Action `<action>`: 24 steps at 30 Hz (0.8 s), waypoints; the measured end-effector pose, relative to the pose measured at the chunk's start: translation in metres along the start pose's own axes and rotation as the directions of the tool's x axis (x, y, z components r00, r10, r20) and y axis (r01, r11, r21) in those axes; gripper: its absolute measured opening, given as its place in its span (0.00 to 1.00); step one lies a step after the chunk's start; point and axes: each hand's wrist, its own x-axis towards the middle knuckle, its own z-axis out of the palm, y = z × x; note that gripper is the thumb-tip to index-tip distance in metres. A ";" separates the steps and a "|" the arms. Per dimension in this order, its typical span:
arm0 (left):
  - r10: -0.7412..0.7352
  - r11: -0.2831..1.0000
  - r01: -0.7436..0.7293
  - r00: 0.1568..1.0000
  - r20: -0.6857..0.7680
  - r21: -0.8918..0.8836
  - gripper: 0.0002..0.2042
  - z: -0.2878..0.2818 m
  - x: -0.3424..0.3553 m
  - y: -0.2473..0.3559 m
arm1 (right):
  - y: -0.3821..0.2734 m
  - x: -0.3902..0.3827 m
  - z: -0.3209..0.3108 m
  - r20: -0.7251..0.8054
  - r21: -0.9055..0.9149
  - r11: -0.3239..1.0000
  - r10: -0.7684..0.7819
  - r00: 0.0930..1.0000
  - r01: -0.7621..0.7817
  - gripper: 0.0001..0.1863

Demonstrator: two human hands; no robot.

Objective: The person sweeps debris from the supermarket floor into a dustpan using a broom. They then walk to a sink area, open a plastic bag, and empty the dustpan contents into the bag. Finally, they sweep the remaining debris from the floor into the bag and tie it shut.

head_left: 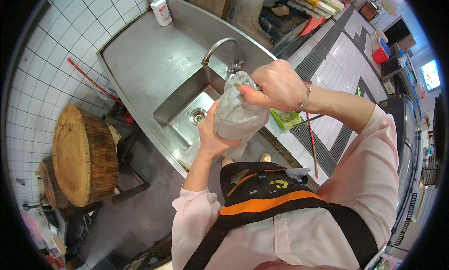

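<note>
A crumpled, translucent white plastic bag [238, 112] is held up in front of me over the right side of the steel sink basin [180, 106]. My left hand [213, 132] wraps round the lower left side of the bag, supporting it. My right hand [276, 85] is closed on the bag's gathered upper part, thumb pressed across it. What the bag contains cannot be made out. Just behind it a curved chrome faucet [220, 43] rises from the sink's back.
A white bottle [161, 13] stands at the counter's back left. Thick wooden blocks [84, 153] lean on a stand beside the tiled wall [61, 22]. A green container [285, 120] sits right of the sink. Floor drains [318, 55], a red bucket [380, 55] and equipment line the right.
</note>
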 end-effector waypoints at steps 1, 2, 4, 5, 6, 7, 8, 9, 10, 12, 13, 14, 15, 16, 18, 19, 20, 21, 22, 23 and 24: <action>-0.006 1.000 0.006 1.000 -0.028 0.012 0.48 0.003 -0.002 -0.007 | 0.004 0.000 0.005 -0.005 -0.016 0.999 -0.029 1.000 0.029 0.29; -0.012 1.000 0.013 0.998 -0.058 0.024 0.48 0.010 -0.004 -0.018 | 0.013 0.000 0.016 -0.010 -0.031 0.998 -0.060 0.998 0.060 0.29; 0.024 0.998 -0.016 0.992 -0.121 0.064 0.47 0.019 -0.004 -0.044 | 0.018 0.000 0.030 0.019 -0.052 0.997 -0.048 0.999 0.049 0.28; 0.060 0.995 -0.047 0.987 -0.152 0.091 0.46 0.023 -0.005 -0.057 | 0.022 0.000 0.041 0.014 -0.066 0.996 -0.062 0.998 0.063 0.28; 0.092 0.991 -0.074 0.980 -0.177 0.108 0.45 0.031 -0.007 -0.068 | 0.029 -0.005 0.053 0.018 -0.084 0.994 -0.067 0.998 0.068 0.27; 0.093 0.989 -0.070 0.979 -0.183 0.126 0.44 0.034 -0.009 -0.076 | 0.034 -0.006 0.064 0.013 -0.089 0.993 -0.081 0.997 0.082 0.27; 0.094 0.987 -0.067 0.978 -0.188 0.144 0.44 0.037 -0.011 -0.084 | 0.039 -0.006 0.071 0.087 -0.082 0.991 -0.102 0.991 0.109 0.25; 0.092 0.987 -0.066 0.979 -0.181 0.148 0.44 0.041 -0.014 -0.091 | 0.047 -0.009 0.080 0.130 -0.084 0.987 -0.123 0.984 0.134 0.25; 0.090 0.985 -0.064 0.982 -0.165 0.161 0.44 0.043 -0.015 -0.097 | 0.055 -0.010 0.089 0.170 -0.088 0.982 -0.148 0.974 0.164 0.25; 0.080 0.981 -0.053 0.987 -0.139 0.185 0.45 0.047 -0.018 -0.104 | 0.063 -0.010 0.096 0.198 -0.082 0.974 -0.190 0.962 0.209 0.25; 0.090 0.979 -0.062 0.986 -0.138 0.193 0.45 0.048 -0.017 -0.106 | 0.063 -0.010 0.096 0.186 -0.073 0.972 -0.207 0.960 0.224 0.25; 0.100 0.977 -0.071 0.986 -0.137 0.200 0.46 0.047 -0.014 -0.111 | 0.063 -0.010 0.096 0.174 -0.064 0.969 -0.224 0.959 0.238 0.25; 0.114 0.973 -0.085 0.985 -0.128 0.215 0.46 0.043 -0.011 -0.112 | 0.063 -0.010 0.098 0.150 -0.015 0.965 -0.258 0.954 0.263 0.25; 0.143 0.969 -0.111 0.981 -0.134 0.221 0.47 0.044 -0.015 -0.116 | 0.063 -0.010 0.099 0.124 0.033 0.957 -0.291 0.949 0.289 0.26; 0.087 0.977 -0.069 0.993 -0.083 0.200 0.47 0.038 -0.023 -0.118 | 0.058 -0.014 0.098 0.130 0.107 0.951 -0.302 0.945 0.289 0.25; 0.061 0.981 -0.049 0.997 -0.056 0.189 0.47 0.036 -0.026 -0.117 | 0.059 -0.014 0.095 0.171 0.210 0.951 -0.263 0.950 0.225 0.25; 0.009 0.987 0.001 0.998 -0.065 0.159 0.48 0.034 -0.029 -0.117 | 0.061 -0.015 0.093 0.217 0.308 0.939 -0.229 0.949 0.156 0.25; -0.043 0.990 0.051 0.997 -0.067 0.132 0.48 0.032 -0.032 -0.114 | 0.063 -0.018 0.091 0.261 0.402 0.912 -0.197 0.945 0.079 0.25; -0.095 0.989 0.102 0.993 -0.070 0.107 0.48 0.029 -0.034 -0.110 | 0.076 -0.023 0.099 0.353 0.458 0.884 -0.077 0.932 -0.100 0.25; -0.151 0.981 0.156 0.987 -0.054 0.118 0.49 0.027 -0.037 -0.106 | 0.081 -0.025 0.102 0.415 0.455 0.832 0.117 0.902 -0.317 0.28; -0.203 0.971 0.206 0.979 -0.033 0.123 0.50 0.024 -0.033 -0.093 | 0.095 -0.029 0.115 0.425 0.417 0.803 0.242 0.872 -0.426 0.30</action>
